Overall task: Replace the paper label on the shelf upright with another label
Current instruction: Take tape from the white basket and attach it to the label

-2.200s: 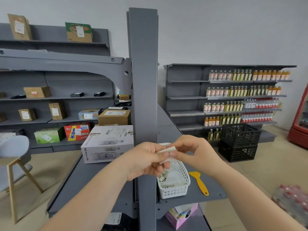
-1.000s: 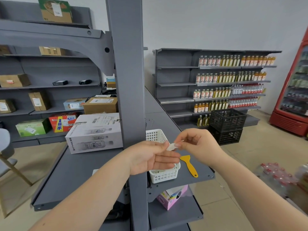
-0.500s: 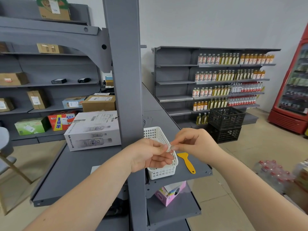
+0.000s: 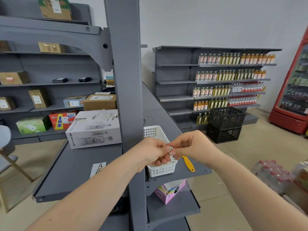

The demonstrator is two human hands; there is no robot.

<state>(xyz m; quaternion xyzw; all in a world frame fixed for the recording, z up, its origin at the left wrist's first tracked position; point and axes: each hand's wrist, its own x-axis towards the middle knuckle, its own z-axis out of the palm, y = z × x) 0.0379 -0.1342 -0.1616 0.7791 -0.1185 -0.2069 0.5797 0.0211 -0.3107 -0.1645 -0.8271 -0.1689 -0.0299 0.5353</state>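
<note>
Over the white basket (image 4: pixel 160 170), just right of the shelf upright (image 4: pixel 126 80), both hands meet. Left hand (image 4: pixel 152 151) and right hand (image 4: pixel 191 145) each pinch a small white scrap, the label (image 4: pixel 170 148). Change since two seconds ago: the paper showed as a wider strip, now only a crumpled sliver shows between the fingertips. Judgement: old label off and being balled for discard; the upright face shows bare. Yellow scraper (image 4: pixel 188 163) lies idle on the shelf beside the basket.

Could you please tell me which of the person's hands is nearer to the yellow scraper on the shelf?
Right. The right hand hovers just above the yellow scraper, while the left hand sits further left, over the white basket.
</note>
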